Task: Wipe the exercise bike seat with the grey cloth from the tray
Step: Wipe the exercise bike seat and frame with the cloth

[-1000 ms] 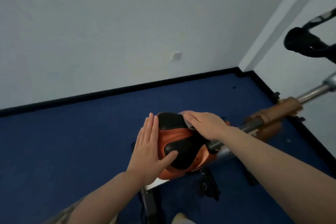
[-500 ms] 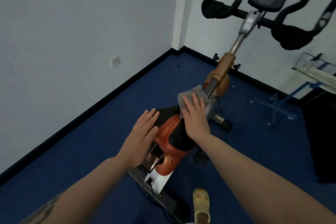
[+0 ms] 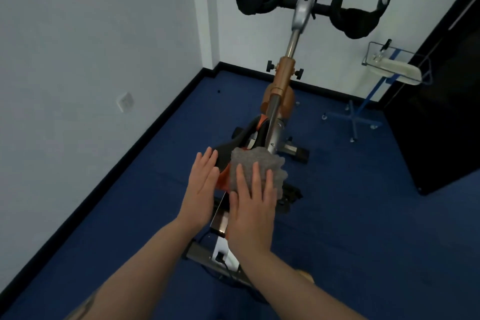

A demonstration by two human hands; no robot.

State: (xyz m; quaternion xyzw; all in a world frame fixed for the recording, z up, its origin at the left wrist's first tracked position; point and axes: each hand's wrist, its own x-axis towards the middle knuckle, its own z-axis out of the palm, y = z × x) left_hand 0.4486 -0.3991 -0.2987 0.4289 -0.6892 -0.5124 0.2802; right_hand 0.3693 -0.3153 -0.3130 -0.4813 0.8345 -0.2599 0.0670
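Note:
The grey cloth lies spread over the black and orange exercise bike seat, covering most of it. My right hand presses flat on the near part of the cloth, fingers extended. My left hand rests flat with fingers straight against the seat's left side, holding nothing. Only the seat's black left edge and a strip of orange show beside the cloth. The tray stands on a blue stand at the right, away from both hands.
The bike's orange frame, black handlebars and console rise ahead. A white wall with a socket runs along the left. A black cabinet stands at the right. Blue carpet covers the floor.
The view has swung right and up, bringing the handlebars and tray into sight. My right hand has drawn the cloth back over the seat toward me; my left hand stays beside the seat.

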